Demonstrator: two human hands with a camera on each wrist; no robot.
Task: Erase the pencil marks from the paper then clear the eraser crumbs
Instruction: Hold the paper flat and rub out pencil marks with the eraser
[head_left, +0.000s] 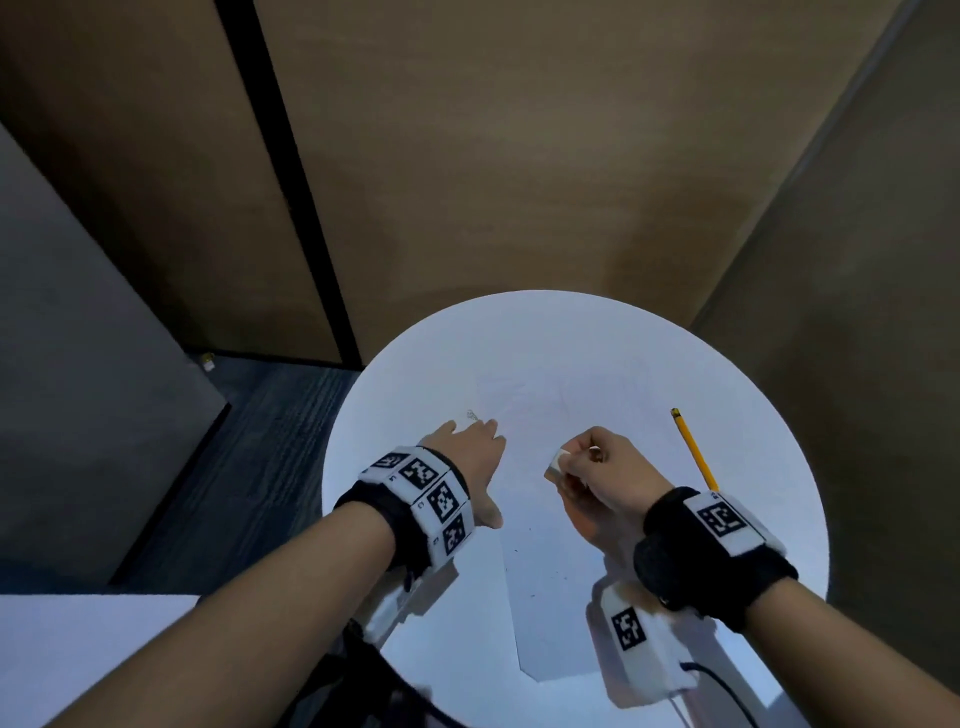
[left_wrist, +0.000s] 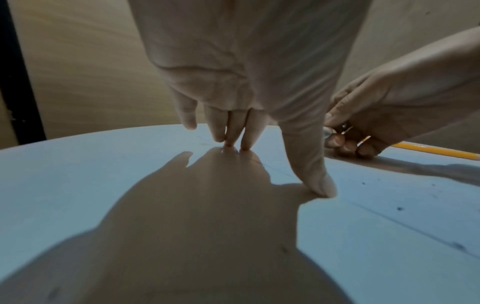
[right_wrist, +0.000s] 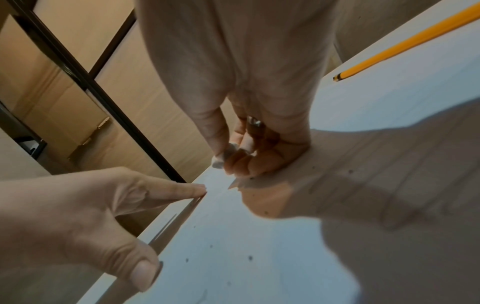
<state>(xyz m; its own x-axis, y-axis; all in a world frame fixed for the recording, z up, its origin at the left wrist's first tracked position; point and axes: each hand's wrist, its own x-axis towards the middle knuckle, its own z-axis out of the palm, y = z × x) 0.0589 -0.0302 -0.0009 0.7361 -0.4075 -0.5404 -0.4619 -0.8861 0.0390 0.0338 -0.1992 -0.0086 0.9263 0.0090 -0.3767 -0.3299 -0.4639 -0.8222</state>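
Note:
A white sheet of paper lies on a round white table. My left hand is open, with straight fingertips and thumb pressing down the sheet's left edge. My right hand hovers over the paper's middle and pinches a small white eraser between thumb and curled fingers; the eraser sits just above the sheet. Several dark crumbs speckle the paper near both hands. Faint pencil lines show by the left fingertips.
A yellow pencil lies on the table right of the right hand, off the paper. Brown panels stand behind the table, dark floor lies to the left. A white surface sits at lower left, and a black cable runs at lower right.

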